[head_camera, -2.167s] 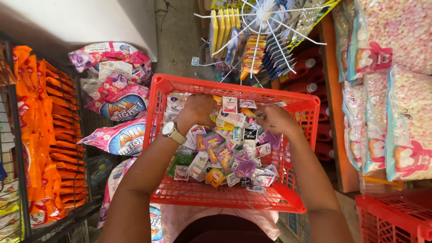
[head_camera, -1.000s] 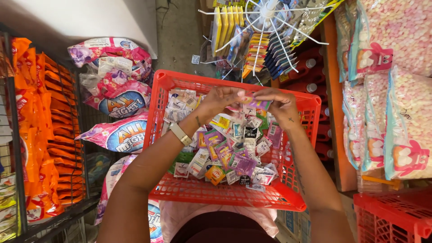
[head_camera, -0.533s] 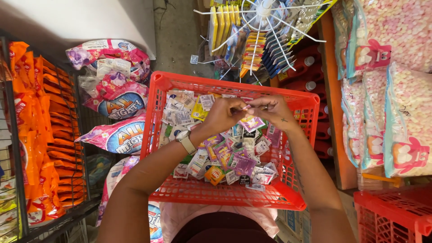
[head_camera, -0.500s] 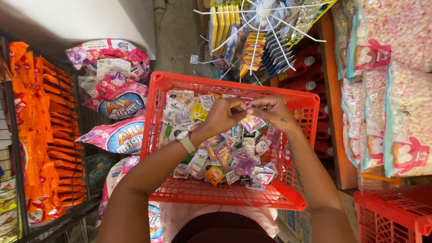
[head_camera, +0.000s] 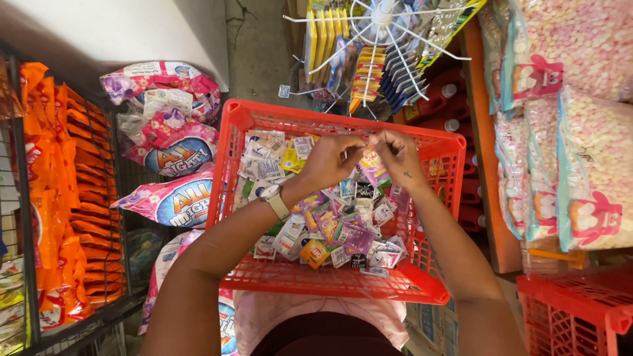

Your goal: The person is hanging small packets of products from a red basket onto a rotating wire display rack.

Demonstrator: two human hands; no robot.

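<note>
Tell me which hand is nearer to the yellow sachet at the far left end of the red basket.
Left. The left hand sits just right of the yellow sachet, almost touching it. The right hand is farther right, beyond the left hand, over the middle of the red basket.

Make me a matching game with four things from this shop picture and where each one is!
Things:
1. red plastic basket
2. silver wristwatch
3. orange snack packets
4. white wire spinner rack

Places:
A. on the left wrist
B. far left shelf
C. top, beyond the basket
D. middle, full of small sachets

Pairs: 1-D, 2-A, 3-B, 4-C
</note>
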